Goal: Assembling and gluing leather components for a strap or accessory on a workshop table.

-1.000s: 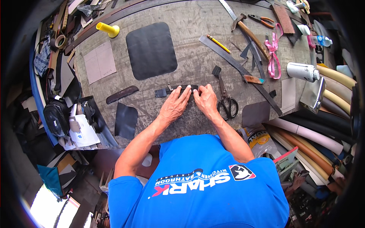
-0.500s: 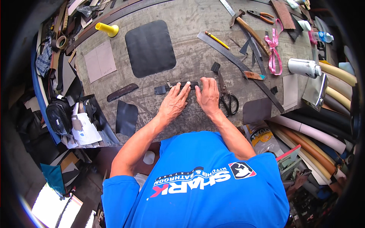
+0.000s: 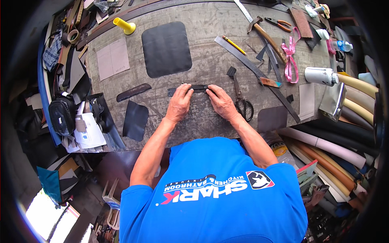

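Observation:
A short black zipper strip (image 3: 199, 87) lies crosswise on the worn workbench (image 3: 194, 125), in front of my body. My left hand (image 3: 179, 105) is closed at its left part, thumb and fingertips pressed together on it. On the right end, my right hand (image 3: 223, 104) pinches the strip between thumb and fingers. A small dark patch (image 3: 172, 92) sticks out to the left of my left fingers. Right of my right hand lie black scissors (image 3: 244, 107). Beyond the strip is a black leather panel (image 3: 167, 49) with rounded corners.
Leather pieces (image 3: 135, 120) and a yellow cone-shaped holder (image 3: 125, 26) are on the left. To the right lie a hammer (image 3: 269, 40), pliers (image 3: 278, 24), a pencil (image 3: 234, 45), a pink ribbon (image 3: 289, 54) and a white bottle (image 3: 321, 76). Material rolls (image 3: 324, 146) fill the lower right.
My left hand has gone from lying flat on the strip to pinching it. The right hand has shifted slightly and grips the strip's right end. The view has shifted a little.

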The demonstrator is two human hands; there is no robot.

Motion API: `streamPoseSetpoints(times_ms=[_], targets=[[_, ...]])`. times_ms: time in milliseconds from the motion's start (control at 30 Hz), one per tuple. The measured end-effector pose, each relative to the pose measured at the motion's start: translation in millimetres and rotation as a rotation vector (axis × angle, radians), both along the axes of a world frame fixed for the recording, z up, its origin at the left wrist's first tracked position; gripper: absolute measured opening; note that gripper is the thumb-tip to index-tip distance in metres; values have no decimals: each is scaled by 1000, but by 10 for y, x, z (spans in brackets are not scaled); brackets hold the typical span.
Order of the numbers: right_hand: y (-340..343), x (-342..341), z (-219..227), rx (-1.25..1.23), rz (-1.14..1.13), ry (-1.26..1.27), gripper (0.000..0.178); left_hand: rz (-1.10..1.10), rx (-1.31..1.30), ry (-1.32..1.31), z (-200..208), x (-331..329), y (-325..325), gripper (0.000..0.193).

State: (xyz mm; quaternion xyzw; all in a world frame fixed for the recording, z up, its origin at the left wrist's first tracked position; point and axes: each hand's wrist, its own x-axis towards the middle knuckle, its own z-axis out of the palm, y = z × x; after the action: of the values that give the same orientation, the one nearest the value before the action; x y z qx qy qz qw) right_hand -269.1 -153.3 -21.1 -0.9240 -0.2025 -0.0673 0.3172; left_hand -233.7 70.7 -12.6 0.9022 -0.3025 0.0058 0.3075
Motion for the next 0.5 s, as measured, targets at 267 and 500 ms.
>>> streamPoseSetpoints(times_ms=[267,500], targets=[[122,150,-1,68,-145,4,23,224,97,-67,-35,123,156,30],[130,190,-95,122,-201,12,20,203,122,-12,-17,169,196,28]])
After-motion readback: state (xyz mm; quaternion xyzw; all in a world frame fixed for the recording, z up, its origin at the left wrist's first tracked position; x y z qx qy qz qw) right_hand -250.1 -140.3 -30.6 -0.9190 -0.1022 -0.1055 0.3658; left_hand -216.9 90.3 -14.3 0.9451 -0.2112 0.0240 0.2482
